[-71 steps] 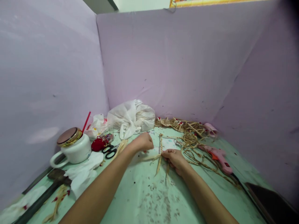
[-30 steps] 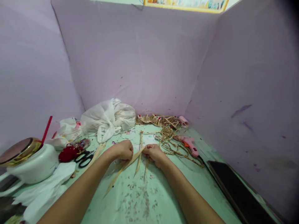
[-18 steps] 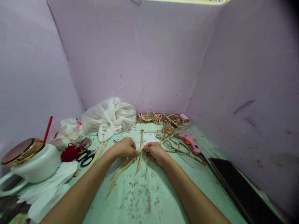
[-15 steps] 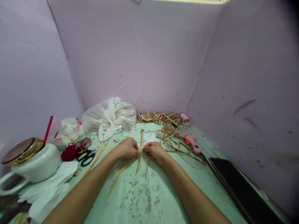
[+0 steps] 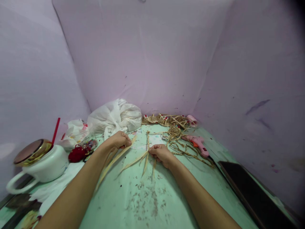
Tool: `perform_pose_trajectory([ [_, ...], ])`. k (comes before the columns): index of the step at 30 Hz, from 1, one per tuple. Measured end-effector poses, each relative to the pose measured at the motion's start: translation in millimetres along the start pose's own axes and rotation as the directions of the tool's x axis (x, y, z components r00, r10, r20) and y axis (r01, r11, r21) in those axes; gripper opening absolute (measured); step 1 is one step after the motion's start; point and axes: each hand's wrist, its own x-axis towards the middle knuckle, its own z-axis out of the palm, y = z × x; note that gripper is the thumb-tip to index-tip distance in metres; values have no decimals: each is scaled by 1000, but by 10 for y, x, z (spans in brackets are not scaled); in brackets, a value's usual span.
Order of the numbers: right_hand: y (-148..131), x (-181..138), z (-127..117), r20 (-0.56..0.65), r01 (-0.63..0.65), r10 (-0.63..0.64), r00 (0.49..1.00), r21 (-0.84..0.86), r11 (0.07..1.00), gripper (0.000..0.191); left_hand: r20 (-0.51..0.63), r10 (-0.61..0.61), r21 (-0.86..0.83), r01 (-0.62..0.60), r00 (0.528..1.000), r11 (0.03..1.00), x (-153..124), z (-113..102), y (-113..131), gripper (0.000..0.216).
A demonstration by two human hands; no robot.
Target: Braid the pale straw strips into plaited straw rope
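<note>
My left hand (image 5: pixel 121 140) is closed on a long, pale strip of dried fibre (image 5: pixel 118 156), which hangs down toward the lower left. My right hand (image 5: pixel 160 153) pinches a thin braid (image 5: pixel 148 140) of the same straw-coloured fibre where its loose strands (image 5: pixel 145 164) fan out. The braid's plaited part runs away from me, up past my right fingertips. Its strands spread on the green tabletop to the left and below the hand. A pale patterned sheet (image 5: pixel 156 139) lies just behind my right hand.
Right of my hand lie tangled braided cords (image 5: pixel 175 135) and a pink glue gun (image 5: pixel 199 144). A dark flat slab (image 5: pixel 250 190) is along the right edge. To the left stand a white mug (image 5: pixel 50 163) and a red yarn bundle (image 5: pixel 77 153). A white plastic bag (image 5: pixel 114 117) sits by the back wall.
My left hand has moved left and away from my right hand, carrying a fibre strip with it. My right hand stays at the braid. The view has shifted slightly.
</note>
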Motion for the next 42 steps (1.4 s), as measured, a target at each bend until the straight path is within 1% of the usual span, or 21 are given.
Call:
perform_pose_trajectory([
  [4,1,-1,-2,1,-15,15,1000,6,1000,9,43,-17,4,17,999,1000,37,-91,-96,16],
  [8,2,-6,-5,9,-24,24,1000,4,1000,8,-20,23,-35,-24,1000,999,-39,-151,-62,22],
  [10,0,-10,-3,14,-33,33,999,16,999,10,-27,40,-55,-42,999,998,-89,-161,-18,17],
  [13,-3,-13,0,16,-35,35,999,8,999,11,38,44,-60,-42,998,997,-118,-156,22,6],
  [14,-2,-13,1,13,-34,34,999,-2,999,12,57,46,-52,-43,997,998,-115,-152,25,5],
  [19,-2,-9,2,12,-26,26,1000,-17,1000,13,80,41,-37,-38,996,999,-78,-153,-11,8],
  [25,4,-17,-4,25,-16,16,1000,-6,1000,13,104,63,-12,-62,993,998,-88,-163,-19,15],
  [30,23,-4,-10,20,-24,25,1000,-11,1000,12,76,35,3,-36,997,999,-93,-168,13,9],
  [32,24,0,-9,16,-21,22,1000,-16,1000,12,37,37,4,-37,999,999,-86,-130,27,14],
  [34,19,0,-5,16,-18,18,1000,-18,1000,12,18,57,42,-58,998,997,-71,-35,34,17],
  [35,16,0,-3,17,-17,17,1000,-16,1000,12,24,72,87,-74,997,993,-59,35,33,17],
  [37,11,0,-1,17,-18,18,1000,-5,1000,12,27,93,230,-96,995,968,-27,198,19,14],
  [39,7,-1,-2,16,-17,17,1000,4,1000,11,-19,105,385,-90,994,919,5,350,-3,10],
  [41,2,-5,-6,17,-9,9,1000,4,1000,10,-71,109,468,-63,991,881,25,443,-15,8],
  [42,-1,-8,-8,17,-4,4,1000,-3,1000,10,-77,106,473,-58,991,879,25,463,-12,8],
])
